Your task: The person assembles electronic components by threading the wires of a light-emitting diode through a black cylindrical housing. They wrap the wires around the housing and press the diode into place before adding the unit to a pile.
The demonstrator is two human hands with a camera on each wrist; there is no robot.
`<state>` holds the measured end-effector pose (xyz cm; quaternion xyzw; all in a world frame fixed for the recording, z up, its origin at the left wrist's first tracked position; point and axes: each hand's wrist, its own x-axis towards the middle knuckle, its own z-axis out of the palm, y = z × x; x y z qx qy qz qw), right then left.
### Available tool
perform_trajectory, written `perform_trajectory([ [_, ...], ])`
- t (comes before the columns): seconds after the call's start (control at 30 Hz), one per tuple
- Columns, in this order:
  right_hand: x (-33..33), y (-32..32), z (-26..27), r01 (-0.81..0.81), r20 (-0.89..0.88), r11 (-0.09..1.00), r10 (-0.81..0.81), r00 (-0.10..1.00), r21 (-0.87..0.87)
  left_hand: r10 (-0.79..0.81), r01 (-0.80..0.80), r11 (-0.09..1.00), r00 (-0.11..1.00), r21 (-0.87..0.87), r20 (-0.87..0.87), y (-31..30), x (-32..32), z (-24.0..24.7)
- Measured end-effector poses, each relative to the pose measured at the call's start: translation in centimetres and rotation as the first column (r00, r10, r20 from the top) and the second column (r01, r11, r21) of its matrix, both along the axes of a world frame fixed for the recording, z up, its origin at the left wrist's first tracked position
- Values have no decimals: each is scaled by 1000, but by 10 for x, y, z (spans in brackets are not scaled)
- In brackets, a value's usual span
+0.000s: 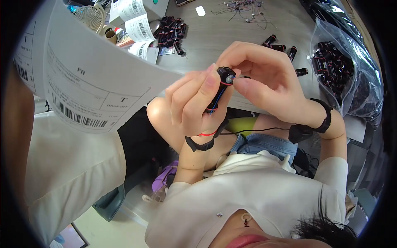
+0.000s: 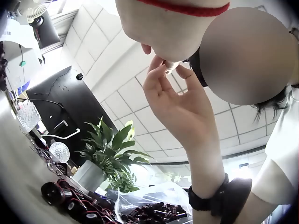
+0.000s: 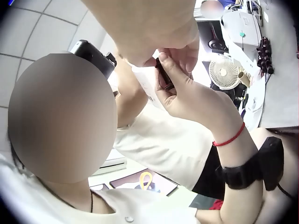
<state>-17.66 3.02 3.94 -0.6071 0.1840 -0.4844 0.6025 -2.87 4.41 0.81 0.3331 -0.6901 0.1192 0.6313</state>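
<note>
My left hand [image 1: 194, 97] grips a small black cylinder [image 1: 214, 99] with red rings, its metal-centred end turned up. A thin blue wire [image 1: 216, 103] runs along its side to that end. From the right, my right hand [image 1: 269, 76] reaches in with thumb and forefinger pinched at the wire's upper end, the other fingers curled loosely. In the left wrist view, my right hand [image 2: 184, 107] has its fingertips close against the left hand [image 2: 161, 28]. The right wrist view shows the cylinder [image 3: 164, 77] between the left thumb and fingers.
A pile of black cylinders [image 1: 171, 33] lies on the grey table [image 1: 198, 45]; several loose ones are at right beside a clear plastic bag [image 1: 351, 78] full of them. Loose wired parts [image 1: 248, 10] lie at the back. A printed label strip [image 1: 95, 78] hangs close by another person at left.
</note>
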Motion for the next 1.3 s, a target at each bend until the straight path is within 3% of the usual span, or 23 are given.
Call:
perform_trajectory([
  [0.2,-1,0,1,-5,-1,998,5,1000,64,-5,5,1000,999,-8,38,-2,2,1],
  [0.3,-6,-7,4,52,-170,978,-87,982,-201,0,1,1000,998,-8,56,-1,2,1],
  [0.6,-7,-9,1,78,-149,973,-112,982,-216,13,-10,999,998,-52,54,-9,-1,-2],
  [0.67,-6,-12,3,83,-171,993,-96,981,-79,-4,7,998,999,-65,41,-15,-2,-2],
  [0.7,-6,-16,3,89,-186,996,-89,979,-6,19,-19,1000,999,-9,43,-20,-3,-1],
  [0.77,-6,-22,2,126,-195,991,-132,972,-41,79,-83,993,995,89,56,-23,-5,3],
  [0.93,-6,-33,-9,212,-278,971,-235,931,-112,9,-19,956,999,293,35,-20,-7,5],
  [1.03,-8,-35,-7,194,-340,973,-224,913,-123,-94,223,865,952,449,-291,-19,-14,3],
  [1.3,-7,-36,-5,157,-394,963,-235,889,-221,-172,317,795,935,517,-310,-16,-1,2],
])
